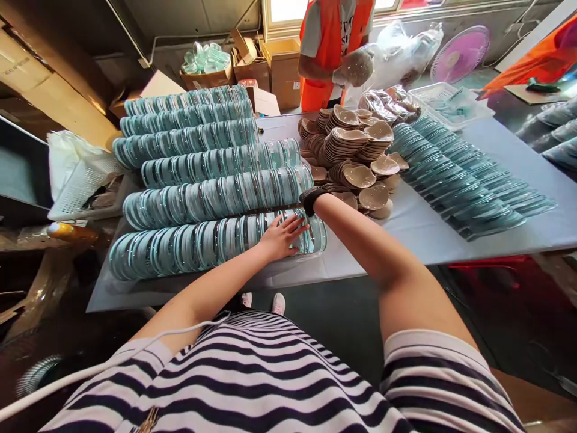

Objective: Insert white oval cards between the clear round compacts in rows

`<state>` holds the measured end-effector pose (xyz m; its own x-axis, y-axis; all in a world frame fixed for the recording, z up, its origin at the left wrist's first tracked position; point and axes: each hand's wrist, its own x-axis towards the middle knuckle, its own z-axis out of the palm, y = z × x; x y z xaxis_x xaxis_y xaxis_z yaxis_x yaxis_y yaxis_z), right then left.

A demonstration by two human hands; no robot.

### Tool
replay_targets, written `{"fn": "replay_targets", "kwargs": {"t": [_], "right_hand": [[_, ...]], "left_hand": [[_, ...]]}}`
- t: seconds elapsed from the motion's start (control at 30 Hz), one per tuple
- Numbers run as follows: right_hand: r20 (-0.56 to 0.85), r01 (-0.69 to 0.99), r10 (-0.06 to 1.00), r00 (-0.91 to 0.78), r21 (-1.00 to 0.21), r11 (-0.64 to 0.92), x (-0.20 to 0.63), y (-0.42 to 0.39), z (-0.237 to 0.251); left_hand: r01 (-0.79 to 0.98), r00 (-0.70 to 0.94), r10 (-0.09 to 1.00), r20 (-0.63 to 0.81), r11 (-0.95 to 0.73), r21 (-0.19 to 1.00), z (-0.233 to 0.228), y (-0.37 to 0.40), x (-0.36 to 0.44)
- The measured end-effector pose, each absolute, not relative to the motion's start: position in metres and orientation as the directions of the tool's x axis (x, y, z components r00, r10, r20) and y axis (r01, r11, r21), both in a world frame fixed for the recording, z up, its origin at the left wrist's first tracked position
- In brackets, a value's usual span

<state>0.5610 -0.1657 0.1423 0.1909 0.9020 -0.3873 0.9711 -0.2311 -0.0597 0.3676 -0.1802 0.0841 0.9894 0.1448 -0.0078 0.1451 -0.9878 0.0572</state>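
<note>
Teal, glossy round pieces, perhaps plates or lids, stand on edge in several long rows. My left hand (280, 237) lies with its fingers spread over the right part of the nearest row (189, 243). My right arm reaches across to the right end of the second row (225, 195). A dark band or glove (311, 199) covers the wrist there, and the fingers of my right hand are hidden. Just beyond it sit stacks of brown spoon-shaped dishes (359, 175).
More teal pieces (460, 174) lie in slanting rows on the right of the table (424, 240). A person in an orange vest (321, 54) stands across, holding something in plastic. White baskets (83, 192), cardboard boxes (283, 69) and a pink fan (460, 54) surround the table.
</note>
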Motion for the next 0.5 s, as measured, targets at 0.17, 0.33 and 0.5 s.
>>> {"fn": "replay_targets", "kwargs": {"t": [0.17, 0.33, 0.5], "right_hand": [[-0.401, 0.97, 0.887, 0.228, 0.01, -0.244, 0.553, -0.2, 0.147], [-0.36, 0.956, 0.89, 0.281, 0.022, -0.293, 0.524, -0.292, 0.119], [-0.319, 0.911, 0.859, 0.401, 0.038, -0.411, 0.495, -0.36, 0.044]], "left_hand": [[0.144, 0.989, 0.145, 0.004, -0.988, 0.06, 0.085, -0.18, 0.369], [0.165, 0.986, 0.165, -0.001, -0.983, 0.078, 0.086, -0.183, 0.369], [0.149, 0.988, 0.152, 0.025, -0.985, 0.084, 0.086, -0.184, 0.368]]}}
